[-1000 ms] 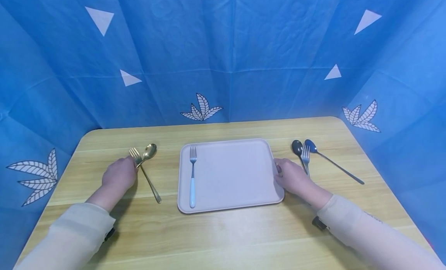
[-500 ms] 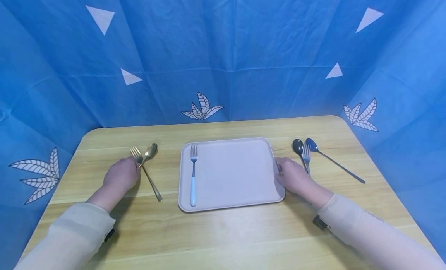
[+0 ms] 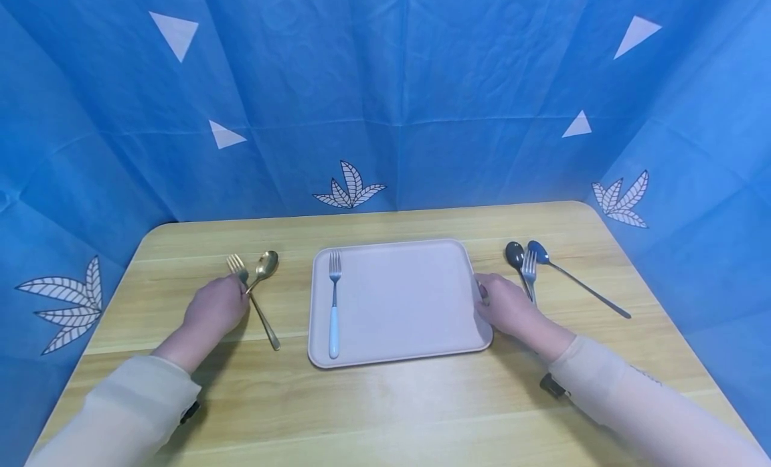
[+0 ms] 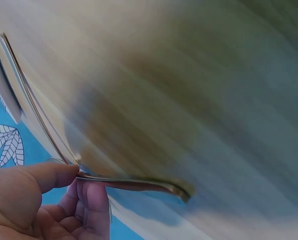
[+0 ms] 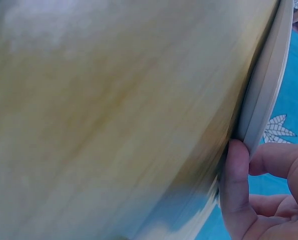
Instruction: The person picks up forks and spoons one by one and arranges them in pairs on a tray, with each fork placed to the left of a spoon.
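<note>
At the left, my left hand [image 3: 218,305] pinches the handle of a gold spoon [image 3: 267,264], whose bowl points away toward the back. A gold fork [image 3: 267,328] lies under it, crossing the spoon. In the left wrist view the thumb and fingers of my left hand [image 4: 53,200] close on the thin spoon handle [image 4: 133,184]. My right hand [image 3: 507,305] grips the right rim of the pale tray [image 3: 403,300]. The right wrist view has the thumb and forefinger of my right hand [image 5: 269,185] around the tray's edge [image 5: 266,85]. A fork with a light blue handle [image 3: 334,326] lies in the tray's left part.
Just right of my right hand lie a black spoon [image 3: 515,254], a silver fork [image 3: 529,269] and a dark blue spoon [image 3: 587,290]. The wooden table [image 3: 385,413] meets a blue curtain [image 3: 385,72] behind and at both sides.
My left hand has shifted slightly right, and the gold spoon has moved right with it, its bowl farther from the gold fork's tines. My right hand and the tray have stayed in place.
</note>
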Available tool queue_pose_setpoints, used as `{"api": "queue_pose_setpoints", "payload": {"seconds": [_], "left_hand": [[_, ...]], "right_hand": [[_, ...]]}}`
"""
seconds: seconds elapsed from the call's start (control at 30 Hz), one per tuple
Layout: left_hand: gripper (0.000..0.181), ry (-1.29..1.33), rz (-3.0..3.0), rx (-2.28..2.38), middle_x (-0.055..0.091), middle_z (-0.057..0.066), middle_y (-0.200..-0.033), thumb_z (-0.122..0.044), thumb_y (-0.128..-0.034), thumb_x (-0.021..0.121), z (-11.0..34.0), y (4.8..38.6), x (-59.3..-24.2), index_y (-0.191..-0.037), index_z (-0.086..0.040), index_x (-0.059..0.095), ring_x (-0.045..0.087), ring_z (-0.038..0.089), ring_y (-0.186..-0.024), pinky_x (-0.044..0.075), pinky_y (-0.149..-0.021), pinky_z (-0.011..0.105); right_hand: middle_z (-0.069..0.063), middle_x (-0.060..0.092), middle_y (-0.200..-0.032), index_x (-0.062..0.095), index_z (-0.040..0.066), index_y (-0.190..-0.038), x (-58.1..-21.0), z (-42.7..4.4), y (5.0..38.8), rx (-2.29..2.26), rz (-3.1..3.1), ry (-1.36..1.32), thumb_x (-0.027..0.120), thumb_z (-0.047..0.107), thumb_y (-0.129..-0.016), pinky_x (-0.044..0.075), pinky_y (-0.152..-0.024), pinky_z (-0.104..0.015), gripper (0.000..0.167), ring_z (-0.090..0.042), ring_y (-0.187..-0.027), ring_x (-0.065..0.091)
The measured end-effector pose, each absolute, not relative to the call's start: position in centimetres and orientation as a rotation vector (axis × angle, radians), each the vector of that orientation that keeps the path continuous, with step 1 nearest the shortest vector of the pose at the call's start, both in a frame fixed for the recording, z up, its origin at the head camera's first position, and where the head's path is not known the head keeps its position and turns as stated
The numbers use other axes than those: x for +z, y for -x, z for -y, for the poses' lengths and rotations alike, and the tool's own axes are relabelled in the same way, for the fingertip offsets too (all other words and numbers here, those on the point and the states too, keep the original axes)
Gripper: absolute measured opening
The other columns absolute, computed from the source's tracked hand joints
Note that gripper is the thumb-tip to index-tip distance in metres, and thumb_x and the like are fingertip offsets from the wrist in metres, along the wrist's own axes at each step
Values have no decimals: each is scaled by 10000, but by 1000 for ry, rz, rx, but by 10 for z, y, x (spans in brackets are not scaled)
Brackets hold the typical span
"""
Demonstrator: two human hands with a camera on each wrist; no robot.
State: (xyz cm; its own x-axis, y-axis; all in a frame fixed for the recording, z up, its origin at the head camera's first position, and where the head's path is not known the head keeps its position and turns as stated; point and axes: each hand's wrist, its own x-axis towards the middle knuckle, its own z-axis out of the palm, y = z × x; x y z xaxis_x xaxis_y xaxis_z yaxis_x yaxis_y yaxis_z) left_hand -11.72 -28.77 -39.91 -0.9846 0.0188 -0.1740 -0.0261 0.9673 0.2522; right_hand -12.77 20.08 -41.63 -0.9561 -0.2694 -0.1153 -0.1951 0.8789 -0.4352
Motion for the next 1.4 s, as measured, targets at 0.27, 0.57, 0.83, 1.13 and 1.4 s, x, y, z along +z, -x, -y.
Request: {"api": "queue_pose_setpoints", "payload": {"seconds": [0.27,0.57,0.83,1.13,1.4], "left_hand": [[191,-39,-2969,346,533,103,-665,-78,-943,501,284,114,-397,-764,-28,544,497,257,-581,406,-492,395],[199,-1,-2963,388,535,87,-664,-85,-932,522,279,111,-396,-745,-52,581,482,238,-568,385,-479,362],[228,-6,-2968,427,560,85,-693,-89,-918,519,274,109,-392,-713,-70,614,484,226,-571,382,-482,356],[179,13,-2943,488,569,82,-727,-107,-910,545,264,107,-387,-773,-61,651,493,222,-600,390,-498,348],[144,-30,-2953,518,606,55,-719,-100,-890,558,255,105,-385,-783,-61,646,502,212,-594,398,-511,349]], "right_hand": [[-181,637,-983,505,-146,-1338,-416,-200,127,-641,-2876,361,690,26,-836,535,-788,-460,561,-300,-874,617],[-174,638,-976,510,-142,-1335,-416,-201,128,-627,-2885,373,693,33,-835,536,-776,-457,561,-293,-862,616],[-185,648,-994,515,-134,-1336,-415,-200,128,-620,-2884,379,693,37,-834,538,-788,-464,559,-304,-876,628],[-205,653,-1020,510,-134,-1340,-416,-200,128,-629,-2877,370,691,33,-837,537,-811,-480,560,-328,-907,636],[-191,647,-1000,513,-132,-1339,-415,-200,128,-621,-2873,366,696,36,-841,539,-790,-469,557,-312,-882,628]]}}
